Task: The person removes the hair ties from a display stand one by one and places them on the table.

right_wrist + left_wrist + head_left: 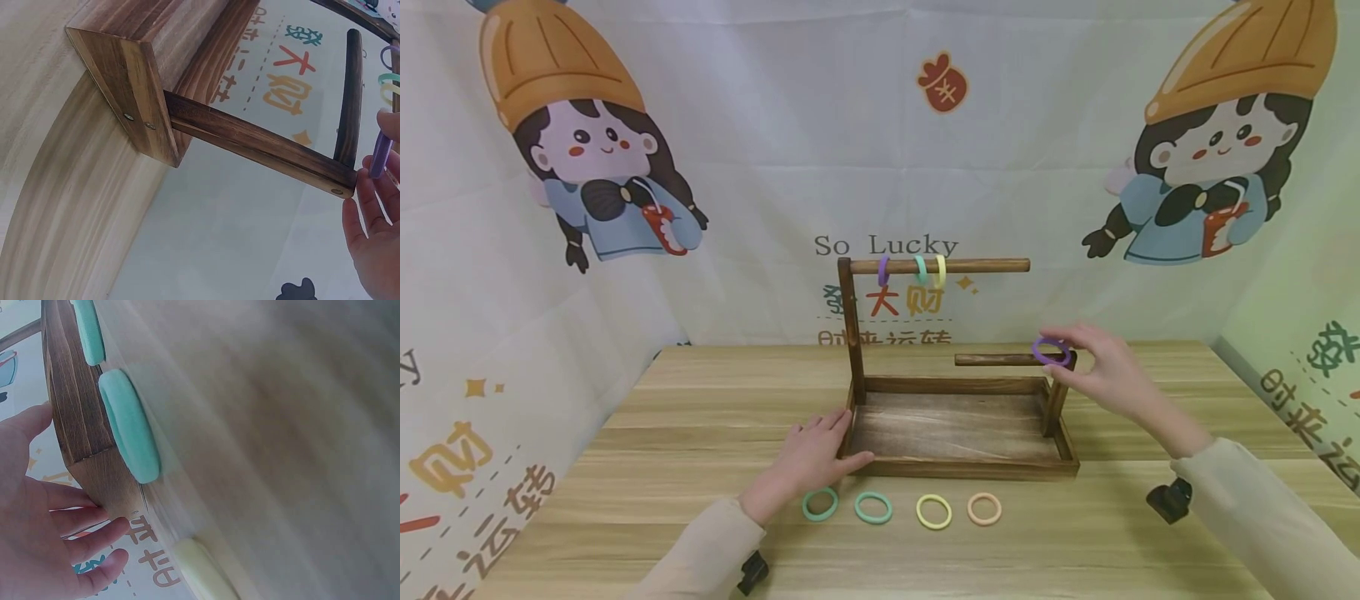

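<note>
Rings [901, 508] in row before tray [958, 468]

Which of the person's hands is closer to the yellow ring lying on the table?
The left. The left hand rests on the tray's front left corner, a couple of rings away from the yellow ring. The right hand is up at the short rod, pinching a purple ring.

Right hand [1105, 371] pinching a purple ring [1049, 351] at the lower rod [996, 360]; left hand [815, 457] against the wooden tray [958, 468].
</note>
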